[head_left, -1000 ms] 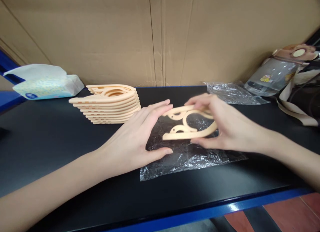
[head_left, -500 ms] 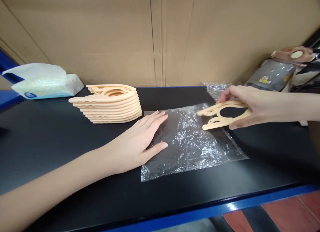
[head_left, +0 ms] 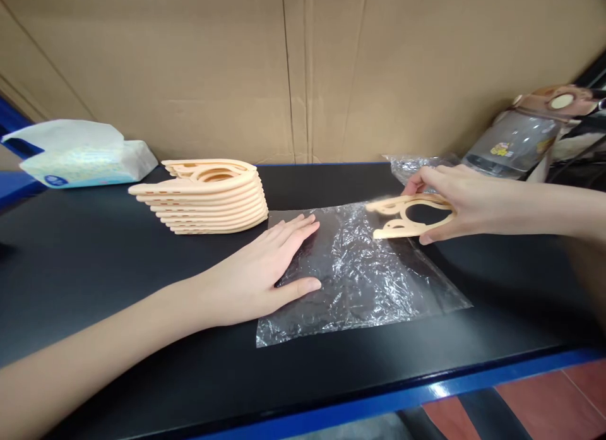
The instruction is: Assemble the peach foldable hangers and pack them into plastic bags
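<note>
My left hand [head_left: 265, 269] lies flat with fingers stretched out on the left part of a clear plastic bag [head_left: 360, 282], pressing it on the black table. In my right hand [head_left: 449, 203] is a cream plastic folding hanger [head_left: 414, 228], folded up, pinched between thumb and fingers at its right end. Its two free tips point left over the bag's upper right part; whether they are inside the bag's mouth I cannot tell. A neat stack of several matching hangers [head_left: 213, 200] stands beyond my left hand.
A tissue pack [head_left: 89, 165] sits at the back left. Another piece of clear plastic [head_left: 411, 168] lies behind my right hand, near a grey-brown water bottle [head_left: 514, 140]. Cardboard [head_left: 189, 67] walls off the back, and a blue edge [head_left: 435, 389] runs along the table's front.
My right hand has moved slightly left with the hanger, whose tips reach further over the bag. The bag's lower left corner has shifted a little left. My left hand remains flat on it.
</note>
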Action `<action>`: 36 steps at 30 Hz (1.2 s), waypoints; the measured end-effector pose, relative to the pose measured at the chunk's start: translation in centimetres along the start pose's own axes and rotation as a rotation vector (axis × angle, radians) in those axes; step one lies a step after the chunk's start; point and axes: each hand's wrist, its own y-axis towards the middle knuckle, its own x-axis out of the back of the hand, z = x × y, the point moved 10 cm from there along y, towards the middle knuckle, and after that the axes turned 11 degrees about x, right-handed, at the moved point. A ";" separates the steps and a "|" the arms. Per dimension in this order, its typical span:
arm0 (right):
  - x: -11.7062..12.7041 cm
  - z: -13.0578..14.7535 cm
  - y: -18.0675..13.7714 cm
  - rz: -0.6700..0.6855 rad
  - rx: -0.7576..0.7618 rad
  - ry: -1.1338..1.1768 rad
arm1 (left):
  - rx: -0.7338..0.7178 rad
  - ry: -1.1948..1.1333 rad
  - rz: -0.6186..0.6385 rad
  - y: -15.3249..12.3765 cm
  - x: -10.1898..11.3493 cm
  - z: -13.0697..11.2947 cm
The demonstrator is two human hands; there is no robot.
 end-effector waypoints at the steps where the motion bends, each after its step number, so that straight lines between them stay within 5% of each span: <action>1: -0.1 0.0 0.0 -0.003 0.003 0.018 | 0.002 0.000 0.004 0.0 0.0 0.0; 8: -0.6 1.9 0.5 0.043 -0.029 0.071 | 0.003 -0.010 0.014 0.2 -0.2 -0.1; 22: -1.7 6.8 1.7 -0.037 0.175 0.073 | -0.043 0.010 -0.031 0.1 0.0 -0.6; 30: -2.2 2.9 0.3 0.032 0.007 -0.022 | -0.094 0.122 -0.160 -0.4 0.8 -1.5; 36: -2.4 3.3 0.4 0.090 0.034 0.053 | -0.052 0.132 -0.115 -0.7 0.4 -1.7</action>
